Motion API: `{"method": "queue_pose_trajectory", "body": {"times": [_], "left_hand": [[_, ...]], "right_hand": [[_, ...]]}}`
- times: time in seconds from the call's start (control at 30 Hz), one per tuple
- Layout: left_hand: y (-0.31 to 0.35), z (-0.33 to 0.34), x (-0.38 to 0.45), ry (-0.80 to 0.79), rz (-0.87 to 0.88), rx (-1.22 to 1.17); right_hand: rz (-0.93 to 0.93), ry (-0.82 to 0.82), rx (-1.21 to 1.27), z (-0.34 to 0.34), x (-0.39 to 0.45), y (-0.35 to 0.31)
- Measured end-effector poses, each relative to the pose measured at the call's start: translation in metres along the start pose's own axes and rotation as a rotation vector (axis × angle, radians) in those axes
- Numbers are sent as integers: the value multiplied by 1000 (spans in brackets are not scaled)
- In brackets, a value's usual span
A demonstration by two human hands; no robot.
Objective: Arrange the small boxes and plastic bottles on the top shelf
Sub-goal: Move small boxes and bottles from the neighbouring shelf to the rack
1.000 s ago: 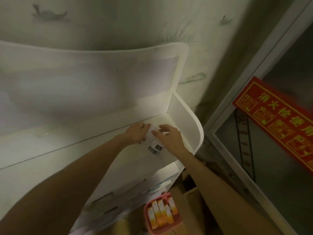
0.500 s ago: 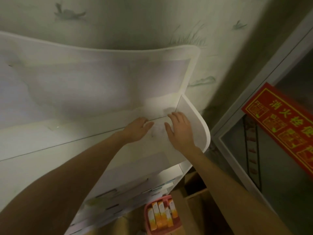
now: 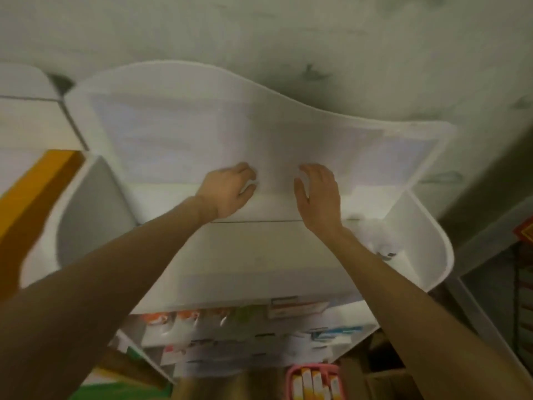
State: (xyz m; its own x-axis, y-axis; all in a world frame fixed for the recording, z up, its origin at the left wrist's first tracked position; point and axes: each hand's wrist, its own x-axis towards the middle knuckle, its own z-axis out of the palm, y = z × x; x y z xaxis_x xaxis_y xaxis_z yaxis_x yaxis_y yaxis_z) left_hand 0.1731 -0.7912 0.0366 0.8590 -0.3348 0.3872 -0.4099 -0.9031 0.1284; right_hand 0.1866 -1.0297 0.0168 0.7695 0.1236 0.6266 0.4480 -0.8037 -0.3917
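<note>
white top shelf (image 3: 259, 249), left hand (image 3: 227, 192), right hand (image 3: 320, 197); labels unreadable

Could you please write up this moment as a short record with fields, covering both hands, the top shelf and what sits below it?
left hand: over the top shelf, fingers curled near something white; blur hides whether it grips anything
right hand: open, fingers spread above the top shelf
top shelf: white, curved back panel
white items: blurred, at the shelf's right end, beside the right forearm
lower shelves: rows of small boxes, labels unreadable
pink basket: at the bottom, holding orange-and-white boxes
</note>
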Motion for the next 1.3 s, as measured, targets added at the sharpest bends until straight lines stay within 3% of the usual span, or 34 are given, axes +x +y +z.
{"method": "queue_pose_trajectory", "body": {"times": [0.23,0.4,0.5,0.6,0.67,0.97,1.3], "left_hand": [[-93,-144,-85,268,-165,8],[-155,-221,-165,287,-281,126],[-199,-245,-226,209,-368,202],[-242,-260,-287,28,-473,310],[-268,-267,-328,-95,-551,384],[-338,-273,-449,-312,-785,444],[-442,-288,-506,-406,-933,408]], "right_hand": [[-8,55,206,43,4,-182],[-33,29,337,65,-7,-308],[-134,-46,355,81,-18,-376],[-380,-133,206,103,-28,-429],[-443,-212,209,115,-36,-460],[-464,-586,132,183,-39,-553],[-552,-830,-99,319,-29,-643]]}}
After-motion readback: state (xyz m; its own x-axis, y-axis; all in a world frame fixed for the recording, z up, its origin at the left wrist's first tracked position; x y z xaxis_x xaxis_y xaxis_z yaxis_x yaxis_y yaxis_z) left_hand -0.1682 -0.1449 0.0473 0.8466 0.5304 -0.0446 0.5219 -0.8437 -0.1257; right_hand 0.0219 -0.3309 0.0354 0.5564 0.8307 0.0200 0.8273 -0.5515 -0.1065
